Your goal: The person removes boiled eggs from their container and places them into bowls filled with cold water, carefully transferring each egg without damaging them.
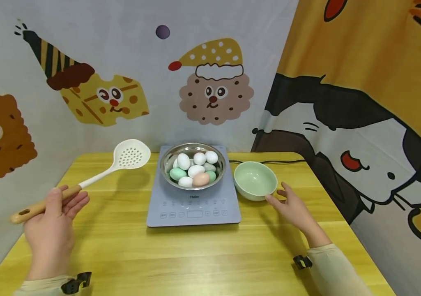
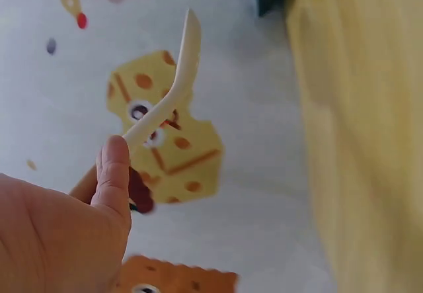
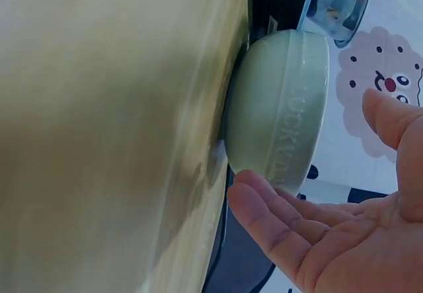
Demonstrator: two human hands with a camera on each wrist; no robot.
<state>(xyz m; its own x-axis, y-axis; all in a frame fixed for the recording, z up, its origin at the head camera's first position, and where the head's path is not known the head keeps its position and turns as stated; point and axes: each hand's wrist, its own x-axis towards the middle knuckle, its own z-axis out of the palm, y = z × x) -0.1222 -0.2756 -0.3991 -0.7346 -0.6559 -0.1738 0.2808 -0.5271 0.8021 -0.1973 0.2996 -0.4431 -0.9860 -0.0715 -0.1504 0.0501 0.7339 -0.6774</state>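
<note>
A white slotted skimmer (image 1: 132, 154) with a wooden handle is raised over the left side of the table. My left hand (image 1: 53, 230) grips that handle, thumb on top; in the left wrist view the skimmer (image 2: 175, 94) shows edge-on. My right hand (image 1: 294, 207) is beside a light green bowl (image 1: 255, 181), fingers spread and relaxed. In the right wrist view the fingertips lie close to the bowl's (image 3: 281, 108) side; whether they touch it I cannot tell. White, green and brown eggs (image 1: 196, 171) fill a steel pot (image 1: 166, 174) in the middle.
The pot stands on a grey induction cooker (image 1: 192, 207) with a touch panel at its front. Behind the bowl a black cable (image 1: 284, 161) runs along the back of the wooden table (image 1: 180, 263). A cartoon-printed cloth (image 1: 121, 24) hangs behind it.
</note>
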